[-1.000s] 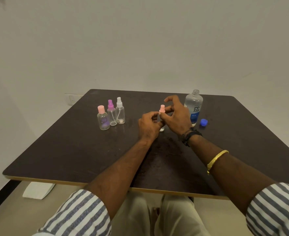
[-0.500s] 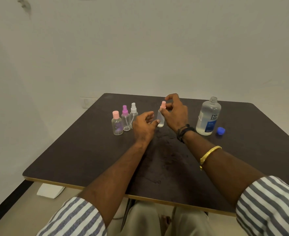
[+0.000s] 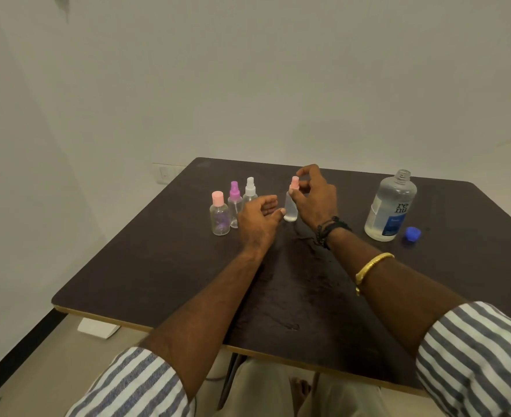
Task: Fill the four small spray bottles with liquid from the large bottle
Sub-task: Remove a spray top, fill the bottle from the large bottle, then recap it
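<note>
Pinching pink top of small spray bottle (image 3: pixel 290 209) with right hand (image 3: pixel 316 200); left hand (image 3: pixel 256 220) alongside, fingers loosely spread, holding nothing. Large bottle (image 3: pixel 391 209) uncapped, well right.

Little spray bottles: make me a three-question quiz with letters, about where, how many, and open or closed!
1. Where is the small blue plastic cap?
A) beside the large clear plastic bottle B) on the floor C) on a shelf
2. How many small clear spray bottles are there?
A) two B) four C) six
3. The large bottle is:
A) capped B) lying down C) upright, uncapped
Answers: 1 A, it lies by that bottle's base. 2 B, three stand grouped; the right hand pinches the fourth, the pink-topped bottle. 3 C, its threaded neck is bare.
</note>
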The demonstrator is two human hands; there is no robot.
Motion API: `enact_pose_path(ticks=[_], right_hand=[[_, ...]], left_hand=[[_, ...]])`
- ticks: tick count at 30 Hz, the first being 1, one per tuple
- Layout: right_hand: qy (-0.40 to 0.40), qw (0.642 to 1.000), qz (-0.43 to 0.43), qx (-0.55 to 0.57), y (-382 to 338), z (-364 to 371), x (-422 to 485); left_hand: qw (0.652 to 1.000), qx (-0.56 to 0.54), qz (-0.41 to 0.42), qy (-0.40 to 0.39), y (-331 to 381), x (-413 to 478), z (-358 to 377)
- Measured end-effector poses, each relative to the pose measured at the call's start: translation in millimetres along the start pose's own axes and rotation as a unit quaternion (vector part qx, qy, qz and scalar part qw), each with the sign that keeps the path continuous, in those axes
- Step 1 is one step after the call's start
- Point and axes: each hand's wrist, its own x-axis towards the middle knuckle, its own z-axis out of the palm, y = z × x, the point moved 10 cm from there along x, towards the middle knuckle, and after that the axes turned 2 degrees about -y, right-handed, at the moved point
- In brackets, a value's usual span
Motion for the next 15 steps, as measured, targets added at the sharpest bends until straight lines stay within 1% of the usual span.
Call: enact_pose_path(ticks=[6,15], right_hand=[[0.009,1.000,-0.004,-0.002,-2.6,0.0,-3.8],[-0.027,0.999,0.024,-0.014,2.1,2.7,-1.6]], left_hand=[[1.000,-0.004,-0.001,-0.001,-1.3,-2.3,-0.1],[1.000,-0.019,-0.002,0.006,2.6,-2.7,-8.9]])
